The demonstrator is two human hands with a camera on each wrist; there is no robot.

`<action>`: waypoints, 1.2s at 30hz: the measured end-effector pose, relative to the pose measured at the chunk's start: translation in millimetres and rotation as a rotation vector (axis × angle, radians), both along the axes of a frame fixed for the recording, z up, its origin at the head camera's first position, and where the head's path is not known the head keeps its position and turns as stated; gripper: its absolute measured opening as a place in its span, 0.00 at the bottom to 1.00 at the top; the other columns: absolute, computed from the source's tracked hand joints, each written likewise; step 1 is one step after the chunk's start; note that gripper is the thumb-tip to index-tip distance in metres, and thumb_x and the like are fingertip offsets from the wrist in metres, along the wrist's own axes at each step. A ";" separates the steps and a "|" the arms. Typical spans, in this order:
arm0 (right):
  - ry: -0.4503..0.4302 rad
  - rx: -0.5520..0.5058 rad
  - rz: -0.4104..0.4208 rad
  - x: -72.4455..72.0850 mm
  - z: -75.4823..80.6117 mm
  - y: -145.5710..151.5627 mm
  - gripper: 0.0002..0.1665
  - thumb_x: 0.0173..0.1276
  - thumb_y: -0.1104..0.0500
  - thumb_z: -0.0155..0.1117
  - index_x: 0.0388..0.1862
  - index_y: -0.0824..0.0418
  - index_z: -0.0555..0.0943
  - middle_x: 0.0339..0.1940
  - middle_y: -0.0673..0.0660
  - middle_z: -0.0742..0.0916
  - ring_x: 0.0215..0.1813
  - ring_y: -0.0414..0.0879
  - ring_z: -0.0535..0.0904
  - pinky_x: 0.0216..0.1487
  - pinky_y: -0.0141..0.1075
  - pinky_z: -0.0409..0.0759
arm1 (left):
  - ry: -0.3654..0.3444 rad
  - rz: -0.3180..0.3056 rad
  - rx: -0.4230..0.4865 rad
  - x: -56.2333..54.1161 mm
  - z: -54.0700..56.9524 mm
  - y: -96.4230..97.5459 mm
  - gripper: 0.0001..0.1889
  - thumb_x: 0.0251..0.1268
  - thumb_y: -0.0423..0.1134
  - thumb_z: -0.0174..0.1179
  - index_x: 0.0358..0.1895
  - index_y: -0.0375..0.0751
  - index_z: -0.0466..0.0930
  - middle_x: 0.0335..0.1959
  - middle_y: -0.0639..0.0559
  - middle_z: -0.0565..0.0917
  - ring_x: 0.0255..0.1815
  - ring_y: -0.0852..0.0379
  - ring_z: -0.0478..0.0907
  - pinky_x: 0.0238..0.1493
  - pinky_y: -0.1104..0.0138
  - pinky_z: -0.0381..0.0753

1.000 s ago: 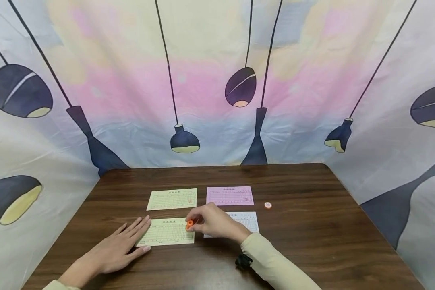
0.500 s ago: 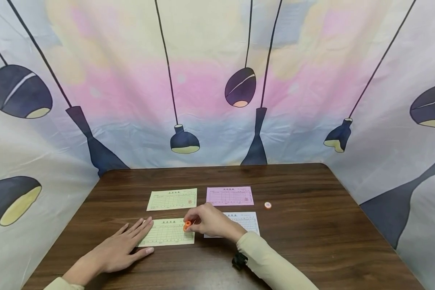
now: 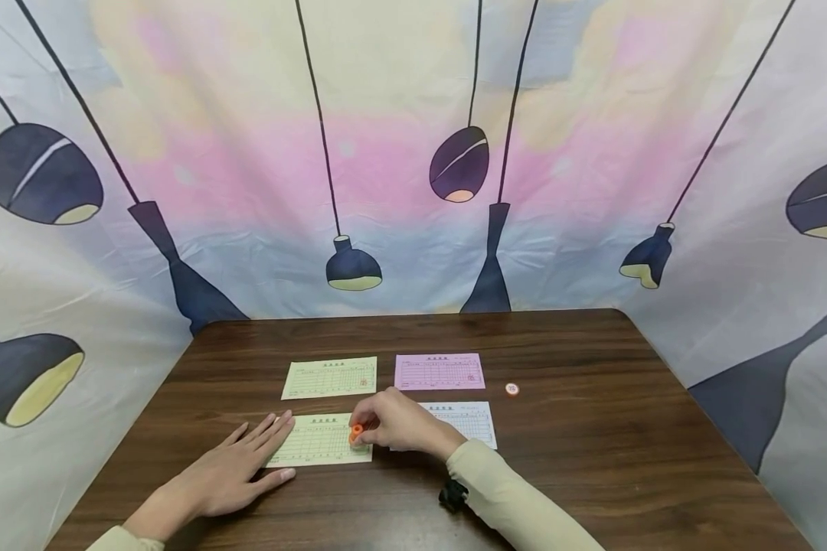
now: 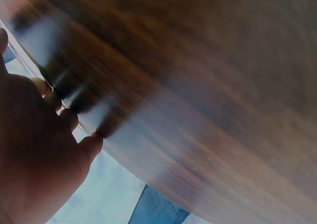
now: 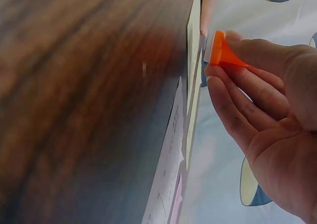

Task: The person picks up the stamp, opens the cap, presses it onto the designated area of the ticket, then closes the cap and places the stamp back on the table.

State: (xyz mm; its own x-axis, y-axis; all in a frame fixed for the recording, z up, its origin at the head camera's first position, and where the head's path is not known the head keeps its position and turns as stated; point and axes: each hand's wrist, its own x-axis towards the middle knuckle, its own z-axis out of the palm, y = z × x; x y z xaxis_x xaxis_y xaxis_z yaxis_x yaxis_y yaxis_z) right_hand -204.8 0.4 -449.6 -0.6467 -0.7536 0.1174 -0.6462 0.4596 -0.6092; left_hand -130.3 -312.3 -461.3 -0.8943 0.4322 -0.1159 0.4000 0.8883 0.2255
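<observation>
My right hand (image 3: 400, 419) pinches an orange stamp (image 5: 221, 48) between thumb and fingers. The stamp's pale face points down at the right part of the near yellow form (image 3: 317, 442); a small gap between them shows in the right wrist view. My left hand (image 3: 223, 471) lies flat, fingers spread, over the left edge of that same form. Beneath my right hand and wrist, a white form (image 3: 472, 422) is partly hidden. In the left wrist view the left fingers (image 4: 91, 147) rest on the wood, mostly in shadow.
Behind these lie another yellow form (image 3: 329, 378) and a pink form (image 3: 439, 372), each with a small red mark at its lower right. A small round white disc with an orange rim (image 3: 512, 389) sits right of the pink one. The brown table (image 3: 593, 459) meets a lamp-patterned cloth.
The right hand has shifted the stamp slightly left and toward me over the near yellow form. My left hand stays on the form's left edge.
</observation>
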 end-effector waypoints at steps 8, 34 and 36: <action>0.017 0.081 0.022 -6.5 1.7 -5.4 0.06 0.64 0.56 0.80 0.38 0.50 0.90 0.32 0.38 0.91 0.35 0.22 0.82 0.40 0.18 0.80 | 0.009 0.006 0.003 -2.5 -0.4 -0.4 0.43 0.78 0.70 0.47 0.86 0.51 0.55 0.87 0.49 0.57 0.85 0.37 0.59 0.80 0.31 0.56; 0.241 0.363 0.086 5.8 17.3 -28.3 0.11 0.63 0.60 0.81 0.25 0.48 0.87 0.23 0.39 0.84 0.26 0.31 0.73 0.30 0.20 0.72 | -0.015 -0.011 0.039 -1.8 -9.5 -5.1 0.42 0.77 0.68 0.52 0.85 0.49 0.58 0.86 0.45 0.60 0.83 0.32 0.61 0.76 0.28 0.60; 0.248 0.376 0.072 5.9 17.7 -27.5 0.12 0.63 0.61 0.80 0.24 0.49 0.87 0.23 0.39 0.84 0.26 0.32 0.72 0.30 0.20 0.72 | -0.017 -0.017 0.044 -3.9 -9.9 -3.4 0.42 0.77 0.68 0.52 0.85 0.50 0.58 0.86 0.45 0.60 0.83 0.32 0.60 0.76 0.28 0.59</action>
